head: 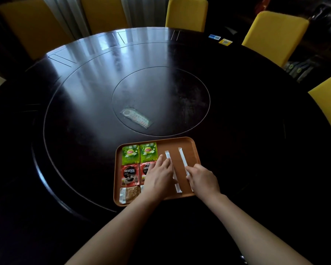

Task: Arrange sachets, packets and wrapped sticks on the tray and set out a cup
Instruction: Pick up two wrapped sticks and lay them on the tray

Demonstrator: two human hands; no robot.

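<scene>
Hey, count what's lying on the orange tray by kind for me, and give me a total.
Green Lipton tea sachets: 2
Red Nescafe sachets: 2
Brown packets: 2, one mostly hidden under the left hand
White wrapped sticks: 2
Total: 8

My left hand (159,175) and right hand (203,180) are bare, with no rings or gloves. My forearms are bare too, no sleeves or watch showing on either.

Dark round table (237,131), yellow chairs (275,35), wrapped remote (136,118)
</scene>
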